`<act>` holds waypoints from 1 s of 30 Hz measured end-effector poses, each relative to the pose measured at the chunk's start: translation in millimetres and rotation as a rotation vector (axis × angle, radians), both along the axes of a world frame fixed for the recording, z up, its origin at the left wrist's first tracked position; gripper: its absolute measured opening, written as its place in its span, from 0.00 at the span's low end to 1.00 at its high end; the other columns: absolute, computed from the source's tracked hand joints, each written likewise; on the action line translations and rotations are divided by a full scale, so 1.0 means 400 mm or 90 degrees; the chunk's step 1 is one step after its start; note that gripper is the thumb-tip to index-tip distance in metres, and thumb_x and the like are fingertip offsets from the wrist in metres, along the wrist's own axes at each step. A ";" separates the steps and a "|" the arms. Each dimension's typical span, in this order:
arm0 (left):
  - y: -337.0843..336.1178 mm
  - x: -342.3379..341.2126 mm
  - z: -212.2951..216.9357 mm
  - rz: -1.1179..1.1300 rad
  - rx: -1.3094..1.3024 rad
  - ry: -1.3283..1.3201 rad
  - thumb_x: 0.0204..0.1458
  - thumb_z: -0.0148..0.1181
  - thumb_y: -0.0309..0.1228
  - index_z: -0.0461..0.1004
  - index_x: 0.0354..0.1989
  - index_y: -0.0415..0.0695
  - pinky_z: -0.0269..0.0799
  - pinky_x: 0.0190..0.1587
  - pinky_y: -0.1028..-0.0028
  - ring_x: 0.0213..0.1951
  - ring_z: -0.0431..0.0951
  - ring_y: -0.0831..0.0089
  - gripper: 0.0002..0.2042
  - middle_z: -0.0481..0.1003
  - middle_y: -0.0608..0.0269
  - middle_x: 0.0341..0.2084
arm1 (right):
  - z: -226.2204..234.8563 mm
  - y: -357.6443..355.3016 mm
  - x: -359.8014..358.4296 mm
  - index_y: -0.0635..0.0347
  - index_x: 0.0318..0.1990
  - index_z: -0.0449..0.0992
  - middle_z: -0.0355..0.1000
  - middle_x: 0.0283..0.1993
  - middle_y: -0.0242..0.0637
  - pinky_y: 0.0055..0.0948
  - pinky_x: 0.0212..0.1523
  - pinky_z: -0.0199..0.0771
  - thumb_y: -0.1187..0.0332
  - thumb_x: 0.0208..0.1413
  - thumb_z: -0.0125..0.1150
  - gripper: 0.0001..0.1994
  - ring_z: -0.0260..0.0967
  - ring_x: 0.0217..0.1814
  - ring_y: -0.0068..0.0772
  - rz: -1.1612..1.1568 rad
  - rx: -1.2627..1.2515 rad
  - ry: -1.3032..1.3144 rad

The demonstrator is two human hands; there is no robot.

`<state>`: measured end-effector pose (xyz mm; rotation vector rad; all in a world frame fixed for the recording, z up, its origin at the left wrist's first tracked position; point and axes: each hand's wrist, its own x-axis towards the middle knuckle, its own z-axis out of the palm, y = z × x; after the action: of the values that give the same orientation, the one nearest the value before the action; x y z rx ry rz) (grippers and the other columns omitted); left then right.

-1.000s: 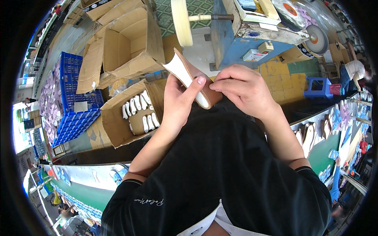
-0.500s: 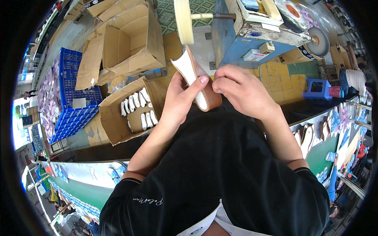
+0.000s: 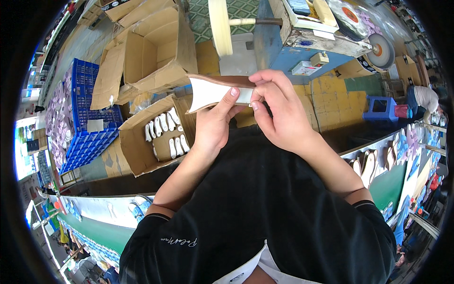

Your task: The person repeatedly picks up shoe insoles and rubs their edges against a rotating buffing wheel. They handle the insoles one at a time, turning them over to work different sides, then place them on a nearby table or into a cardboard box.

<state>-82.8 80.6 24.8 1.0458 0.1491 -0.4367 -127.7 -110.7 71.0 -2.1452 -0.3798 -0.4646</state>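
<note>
A wedge shoe sole [image 3: 208,92], white on the face toward me with brown along its far edge, lies crosswise in front of my chest. My left hand [image 3: 215,120] is closed around it near the middle, thumb pressed on the white face. At the sole's right end, my right hand [image 3: 281,109] has its fingers bent in, the thumb and fingertips pinching at that end. Part of the sole's right end is hidden behind those fingers.
A cream wheel [image 3: 220,28] on a shaft juts from a blue machine [image 3: 274,59] ahead; a grey wheel [image 3: 381,51] is on its right. An open carton [image 3: 137,154] with several white pieces stands at left, near a larger carton [image 3: 189,61] and a blue crate [image 3: 90,142]. Work lines flank me.
The sole has turned from nearly upright to crosswise, its flared end now pointing left. My right hand has shifted slightly, its fingers now at the sole's right end.
</note>
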 end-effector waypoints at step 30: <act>-0.019 -0.022 0.004 -0.017 0.006 -0.056 0.76 0.66 0.35 0.74 0.70 0.37 0.88 0.57 0.58 0.58 0.86 0.64 0.21 0.84 0.54 0.59 | -0.095 -0.035 0.035 0.64 0.58 0.80 0.79 0.58 0.39 0.35 0.61 0.82 0.73 0.68 0.76 0.15 0.79 0.60 0.32 -0.160 0.248 0.156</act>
<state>-91.6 73.0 26.4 1.0752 0.0594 -0.4141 -113.7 -124.7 33.1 -1.8445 0.1141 -0.3736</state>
